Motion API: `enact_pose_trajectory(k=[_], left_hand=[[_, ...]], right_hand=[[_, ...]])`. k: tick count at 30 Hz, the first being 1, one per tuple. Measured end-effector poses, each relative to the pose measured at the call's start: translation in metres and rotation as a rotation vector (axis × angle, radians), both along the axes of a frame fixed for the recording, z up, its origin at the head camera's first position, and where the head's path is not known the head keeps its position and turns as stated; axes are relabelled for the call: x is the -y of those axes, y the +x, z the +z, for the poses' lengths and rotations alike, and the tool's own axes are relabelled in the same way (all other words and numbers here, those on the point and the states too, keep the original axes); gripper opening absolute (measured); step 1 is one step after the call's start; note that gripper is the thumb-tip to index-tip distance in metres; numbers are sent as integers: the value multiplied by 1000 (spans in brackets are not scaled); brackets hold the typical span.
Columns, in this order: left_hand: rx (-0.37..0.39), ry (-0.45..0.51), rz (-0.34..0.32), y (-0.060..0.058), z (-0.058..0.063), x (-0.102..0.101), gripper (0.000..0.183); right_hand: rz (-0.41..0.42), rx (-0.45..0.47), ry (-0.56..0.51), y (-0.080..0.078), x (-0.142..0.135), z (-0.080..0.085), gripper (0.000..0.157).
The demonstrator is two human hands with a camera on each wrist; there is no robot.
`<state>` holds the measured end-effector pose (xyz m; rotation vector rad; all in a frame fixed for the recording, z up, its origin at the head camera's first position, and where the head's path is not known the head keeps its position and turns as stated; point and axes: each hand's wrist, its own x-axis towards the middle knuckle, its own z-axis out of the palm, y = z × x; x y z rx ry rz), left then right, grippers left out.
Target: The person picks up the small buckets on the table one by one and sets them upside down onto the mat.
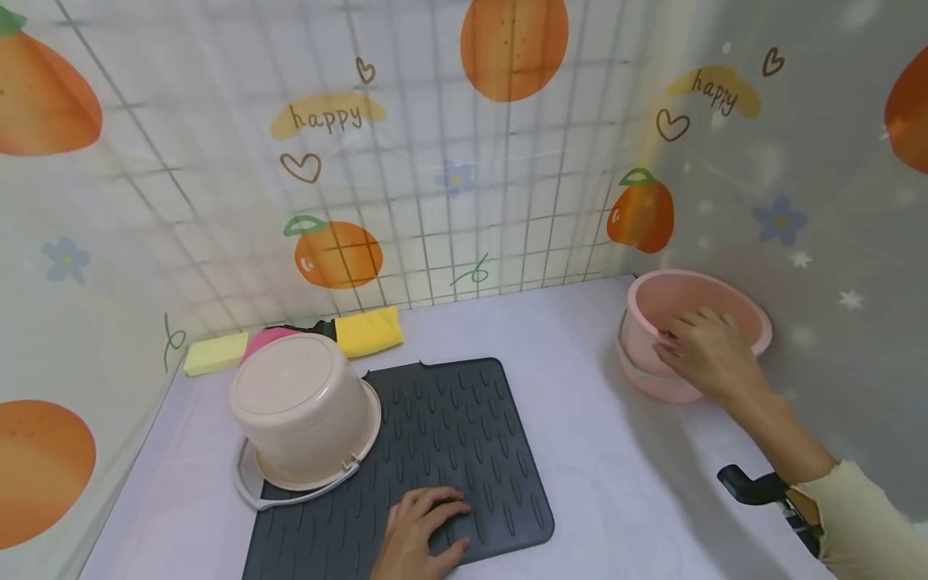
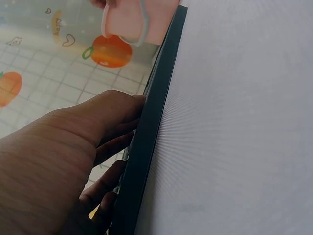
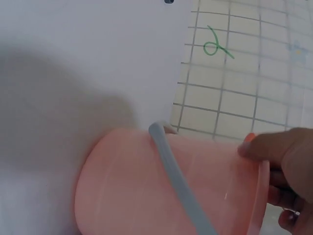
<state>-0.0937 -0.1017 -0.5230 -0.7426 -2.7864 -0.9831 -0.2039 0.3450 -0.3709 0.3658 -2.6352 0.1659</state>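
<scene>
At the right stands a pink bucket (image 1: 660, 354), upright, with a grey handle (image 3: 178, 176) hanging down its side. My right hand (image 1: 706, 354) pinches its near-left rim; in the right wrist view the thumb lies on the outer wall and the other fingers reach inside. My left hand (image 1: 420, 532) rests on the front part of a dark grey ridged mat (image 1: 464, 451), its fingers spread and loosely bent, holding nothing. A beige bucket (image 1: 304, 411) sits upside down across the mat's left side, its grey handle (image 1: 297, 501) lying around the rim.
Behind the beige bucket lie a pale yellow sponge (image 1: 216, 354), a pink item (image 1: 264, 340) and a yellow cloth-like piece (image 1: 370, 332). A printed curtain (image 1: 464, 137) over a wire grid closes off the back of the white table (image 1: 580, 403).
</scene>
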Motion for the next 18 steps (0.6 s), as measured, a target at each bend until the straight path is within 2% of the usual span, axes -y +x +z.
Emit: enact_pose_trajectory(k=[4, 10, 14, 18], left_hand=[[4, -9, -9, 0, 1, 0, 27], [31, -15, -26, -1, 0, -2, 26], [22, -13, -18, 0, -2, -2, 26], [-4, -11, -4, -1, -2, -1, 28]], right_hand=[[17, -19, 29, 1, 2, 1, 23], [21, -55, 7, 2, -1, 4, 13], [53, -141, -18, 2, -3, 9, 19], [70, -209, -90, 4, 0, 17, 23]])
